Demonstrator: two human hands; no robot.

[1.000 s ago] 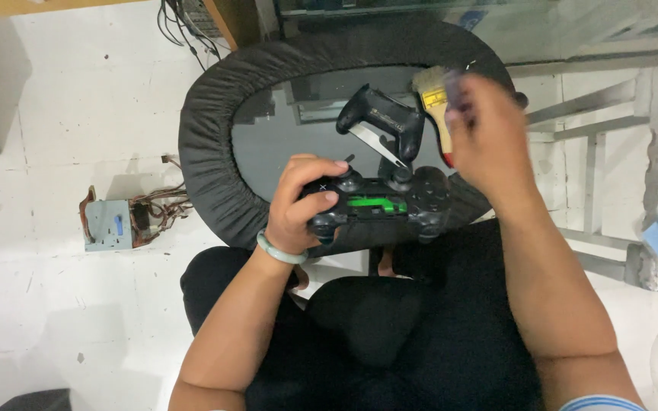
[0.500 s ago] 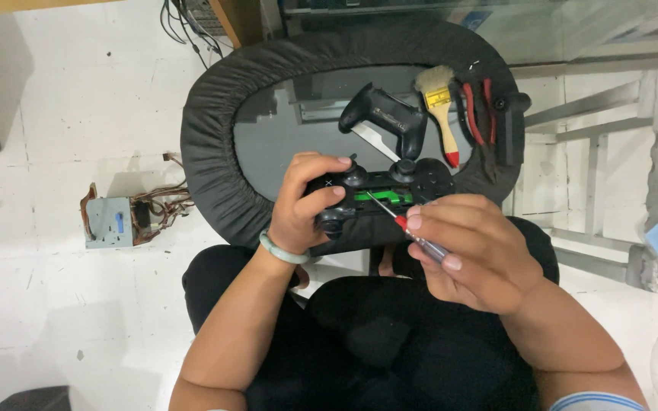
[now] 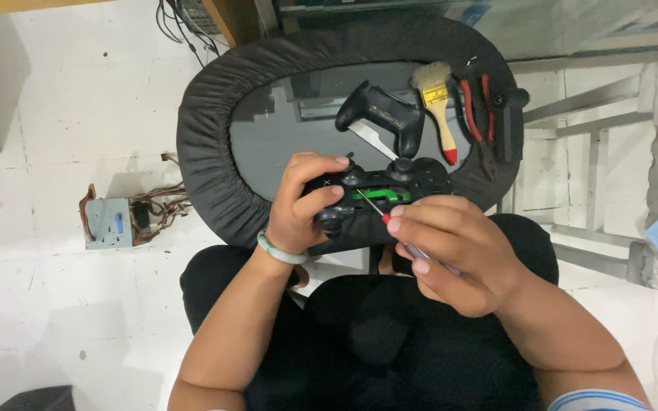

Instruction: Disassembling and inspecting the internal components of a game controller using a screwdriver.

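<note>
1. Head view: left hand (image 3: 302,202), fingers wrapped tight around an opened black game controller (image 3: 378,190) with green board exposed, held just above the round dark surface (image 3: 207,114).
2. Right hand (image 3: 451,251), fingers pinched shut on a slim screwdriver (image 3: 375,209), tip touching the board.
3. Lying beyond: controller shell (image 3: 382,114), brush (image 3: 439,103), red-handled pliers (image 3: 477,114).

Black game controller (image 3: 378,194), shell open w/ green circuit board showing in the middle, two thumbsticks up top; held roughly level over the lap, near edge of the round bench. Small screwdriver (image 3: 371,206): thin metal shaft, red collar, tip angled down-left onto the green board, handle mostly hidden.
</note>
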